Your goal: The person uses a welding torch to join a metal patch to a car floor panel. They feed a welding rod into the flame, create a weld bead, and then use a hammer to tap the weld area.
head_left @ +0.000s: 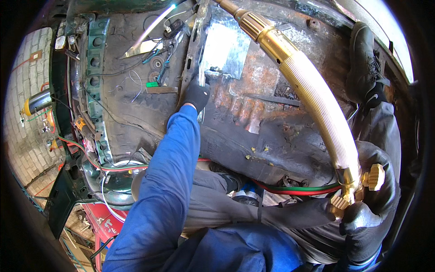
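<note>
Nearest to me is my own blue sleeve (167,181), rising from the lower edge toward the middle, with the grey trousers of my legs beside it. Going left to right, I count things as they come: one yellow-capped cylinder (35,103) lying out on the pale brick paving at the far left, one green perforated body rail (96,59), a scatter of loose wires and small tools on the dark floor pan, one triangular offcut of bright sheet metal (140,47), and one shiny patch plate (224,50) laid on the rusty floor (253,90). My left hand (197,93), in a black glove, has its fingers closed on the lower corner of that plate, pressing it against the upright rib beside it. Two hoses, one red and one green (299,188), run together across my lap toward the right. My right hand (362,226), also in a black glove, is wrapped around the valve end of one brass torch (312,90), whose ribbed handle arches up and over to the top of the view; two knurled brass knobs sit just beside my fingers. One black boot (364,63) rests at the upper right. The surface is pitted, rusted car floor, walled in by body edges on both sides, with open room only in the middle.
</note>
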Available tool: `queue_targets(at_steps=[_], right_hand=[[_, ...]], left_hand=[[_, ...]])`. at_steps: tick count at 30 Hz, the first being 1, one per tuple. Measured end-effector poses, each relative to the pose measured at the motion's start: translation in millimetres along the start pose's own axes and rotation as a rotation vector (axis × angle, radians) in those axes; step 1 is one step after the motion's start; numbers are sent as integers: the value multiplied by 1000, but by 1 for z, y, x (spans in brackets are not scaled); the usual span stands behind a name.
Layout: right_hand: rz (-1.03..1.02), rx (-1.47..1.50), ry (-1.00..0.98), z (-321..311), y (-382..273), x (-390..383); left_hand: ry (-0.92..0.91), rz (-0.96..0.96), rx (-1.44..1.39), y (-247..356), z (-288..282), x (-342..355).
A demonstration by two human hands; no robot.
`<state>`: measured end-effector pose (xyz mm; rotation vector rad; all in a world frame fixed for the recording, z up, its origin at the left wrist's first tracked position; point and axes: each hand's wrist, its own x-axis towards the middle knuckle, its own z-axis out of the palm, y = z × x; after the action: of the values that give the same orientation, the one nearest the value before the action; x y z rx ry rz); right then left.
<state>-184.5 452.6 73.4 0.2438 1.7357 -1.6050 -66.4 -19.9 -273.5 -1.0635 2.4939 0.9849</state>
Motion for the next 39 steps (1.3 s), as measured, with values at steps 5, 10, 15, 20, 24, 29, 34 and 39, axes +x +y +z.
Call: queue_targets(at_steps=[5,10,15,20,24,29,34,39], right_hand=[[-23,-112,91,-4,2,-5],[-121,-224,109,-1,9,-5],[-239,-369,181,1,21,-7],[-329,-458,197,17,20,-12],[-260,-388,116,34,12,-21],[-266,-400,109,50,6,-34],[-323,-339,74,69,4,-43],[-293,-267,30,77,-3,-46]], left_hand=[[-29,7,191,52,18,-22],[-130,-88,129,11,20,-35],[-233,15,321,63,31,-101],[-268,43,29,90,6,-142],[-284,150,223,81,-37,-163],[-284,358,265,47,-97,-190],[-271,368,250,40,-170,-236],[-190,374,284,40,-199,-258]])
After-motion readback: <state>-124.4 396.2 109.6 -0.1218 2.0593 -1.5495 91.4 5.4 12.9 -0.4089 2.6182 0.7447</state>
